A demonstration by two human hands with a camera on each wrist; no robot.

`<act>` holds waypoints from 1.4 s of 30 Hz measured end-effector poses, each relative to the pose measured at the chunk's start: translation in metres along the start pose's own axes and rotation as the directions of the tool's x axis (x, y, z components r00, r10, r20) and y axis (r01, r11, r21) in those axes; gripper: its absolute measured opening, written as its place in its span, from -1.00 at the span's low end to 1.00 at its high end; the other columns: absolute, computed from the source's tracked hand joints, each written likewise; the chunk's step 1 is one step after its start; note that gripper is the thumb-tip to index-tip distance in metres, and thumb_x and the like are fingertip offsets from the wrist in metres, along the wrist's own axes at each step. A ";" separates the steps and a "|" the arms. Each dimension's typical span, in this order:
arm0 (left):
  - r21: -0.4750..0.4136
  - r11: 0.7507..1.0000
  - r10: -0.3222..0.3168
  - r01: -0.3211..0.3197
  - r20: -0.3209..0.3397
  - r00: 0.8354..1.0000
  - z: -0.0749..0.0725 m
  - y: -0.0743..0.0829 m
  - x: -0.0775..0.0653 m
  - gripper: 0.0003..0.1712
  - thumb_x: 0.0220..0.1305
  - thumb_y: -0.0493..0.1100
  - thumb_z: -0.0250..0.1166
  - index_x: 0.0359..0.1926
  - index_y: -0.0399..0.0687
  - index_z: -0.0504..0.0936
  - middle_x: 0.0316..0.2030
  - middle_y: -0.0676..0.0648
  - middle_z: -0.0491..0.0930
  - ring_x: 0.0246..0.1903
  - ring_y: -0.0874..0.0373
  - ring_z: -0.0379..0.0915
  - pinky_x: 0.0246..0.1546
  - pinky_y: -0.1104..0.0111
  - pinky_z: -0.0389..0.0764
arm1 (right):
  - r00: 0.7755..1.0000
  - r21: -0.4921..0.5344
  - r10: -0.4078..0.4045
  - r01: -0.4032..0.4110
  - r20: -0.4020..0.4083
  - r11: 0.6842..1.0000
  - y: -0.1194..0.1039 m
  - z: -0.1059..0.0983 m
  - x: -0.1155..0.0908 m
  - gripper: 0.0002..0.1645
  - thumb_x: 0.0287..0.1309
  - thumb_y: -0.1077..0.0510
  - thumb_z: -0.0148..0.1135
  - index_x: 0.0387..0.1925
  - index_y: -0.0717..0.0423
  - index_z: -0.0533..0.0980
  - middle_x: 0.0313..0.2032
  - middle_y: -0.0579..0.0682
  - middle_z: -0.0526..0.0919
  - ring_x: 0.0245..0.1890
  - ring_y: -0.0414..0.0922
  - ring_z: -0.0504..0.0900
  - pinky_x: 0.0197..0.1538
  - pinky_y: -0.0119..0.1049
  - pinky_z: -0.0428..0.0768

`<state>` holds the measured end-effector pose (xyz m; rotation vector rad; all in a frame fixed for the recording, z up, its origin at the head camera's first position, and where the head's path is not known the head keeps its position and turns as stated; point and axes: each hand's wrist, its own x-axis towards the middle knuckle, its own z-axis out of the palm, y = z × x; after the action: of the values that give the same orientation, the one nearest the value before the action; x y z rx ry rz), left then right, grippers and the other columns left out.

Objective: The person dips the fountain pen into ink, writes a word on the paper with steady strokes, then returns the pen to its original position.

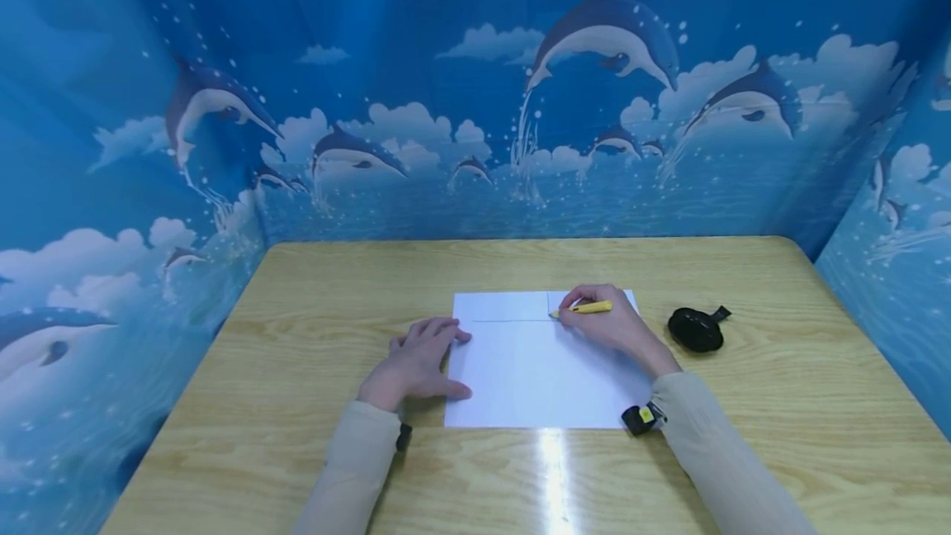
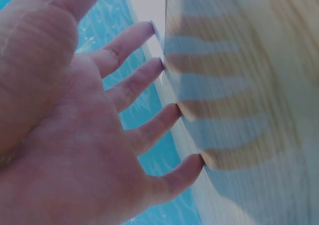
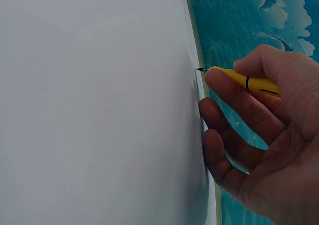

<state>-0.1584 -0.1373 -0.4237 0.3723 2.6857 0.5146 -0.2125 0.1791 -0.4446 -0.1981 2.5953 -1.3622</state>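
A white sheet of paper (image 1: pixel 513 378) lies on the wooden table, with a thin horizontal line and a short vertical line drawn in its upper part. Over the upper right of the sheet, my right hand (image 1: pixel 612 324) pinches a yellow fountain pen (image 1: pixel 598 307) between thumb and fingers. In the right wrist view the dark nib (image 3: pixel 201 70) is right at the paper's surface, and the other fingers are bent beside it. My left hand (image 1: pixel 418 363) spreads at the sheet's left edge, thumb and index finger overlapping the paper. Its other fingertips touch the tabletop in the left wrist view.
Right of the sheet, a black rounded object (image 1: pixel 695 330) with a short tab lies on the table (image 1: pixel 787 403). A blue curtain (image 1: pixel 446 188) printed with dolphins and clouds hangs behind the table and along both sides.
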 end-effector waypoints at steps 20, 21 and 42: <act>-0.004 1.000 0.014 -0.014 -0.003 1.000 0.000 -0.001 -0.001 -0.10 0.09 0.17 0.56 0.42 0.13 0.42 0.58 -0.08 0.14 0.57 -0.28 -0.07 0.42 -0.43 0.04 | 1.000 -0.009 -0.014 0.015 0.019 1.000 -0.001 0.001 -0.007 -0.83 0.23 0.02 0.37 -0.19 -0.03 0.70 -0.28 -0.02 0.71 -0.41 -0.10 0.51 -0.31 -0.31 0.49; -0.004 1.000 0.014 -0.014 -0.004 1.000 0.000 -0.001 -0.001 -0.10 0.09 0.17 0.56 0.42 0.13 0.42 0.57 -0.08 0.14 0.56 -0.28 -0.06 0.41 -0.44 0.04 | 1.000 -0.006 -0.015 0.015 0.020 1.000 -0.001 0.001 -0.007 -0.83 0.23 0.02 0.38 -0.19 -0.03 0.70 -0.29 -0.02 0.71 -0.42 -0.10 0.51 -0.32 -0.32 0.49; 0.003 1.000 0.006 -0.006 -0.009 1.000 0.003 -0.002 0.001 -0.11 0.09 0.21 0.55 0.41 0.19 0.43 0.58 -0.05 0.14 0.57 -0.25 -0.05 0.42 -0.40 0.07 | 0.998 -0.010 -0.023 0.024 0.066 1.000 -0.001 0.003 -0.013 -0.87 0.23 0.04 0.37 -0.22 -0.04 0.69 -0.36 -0.04 0.69 -0.44 -0.10 0.48 -0.35 -0.33 0.44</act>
<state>-0.1582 -0.1381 -0.4278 0.3795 2.6950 0.5152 -0.1988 0.1787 -0.4441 -0.2712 2.5544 -1.3270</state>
